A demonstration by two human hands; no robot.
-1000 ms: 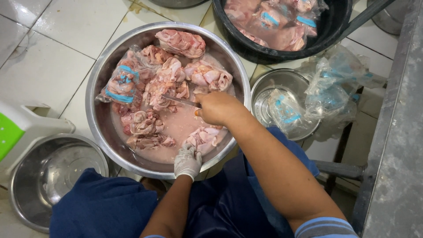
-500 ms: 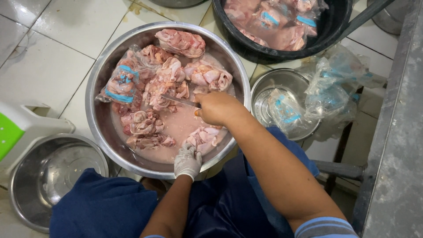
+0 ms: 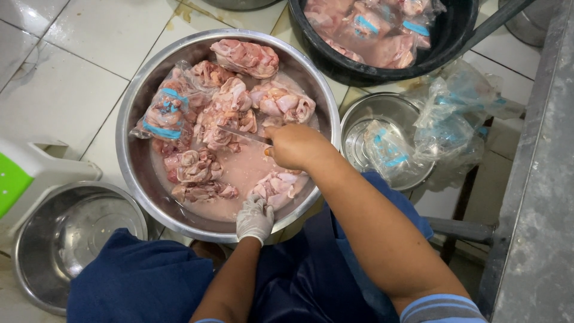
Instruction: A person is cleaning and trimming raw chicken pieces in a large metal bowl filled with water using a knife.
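**Knife at work over a basin of raw chicken**

Head view: a large steel basin (image 3: 128,128) sits on the tiled floor (image 3: 66,84), filled with raw chicken pieces (image 3: 230,116) lying in pinkish liquid. The right hand (image 3: 296,146) is closed tight around the handle of a knife (image 3: 242,134), whose blade points toward 9 o'clock and rests on the meat near the basin's centre. The gloved left hand (image 3: 254,218), at 6 o'clock in the basin, is curled with its fingers pressing on a chicken piece (image 3: 275,185) by the near rim; whether it truly grips it I cannot tell. One bagged portion (image 3: 164,116) lies at 9 o'clock against the wall. A black tub (image 3: 445,48) with more bagged chicken stands at 1 o'clock, a smaller steel bowl (image 3: 359,128) with empty bags at 3 o'clock, and another steel bowl (image 3: 36,263) at 8 o'clock.

The step in hand looks like cutting pieces. The next stroke calls for a steady hold on slippery meat, fingers clear of the blade.
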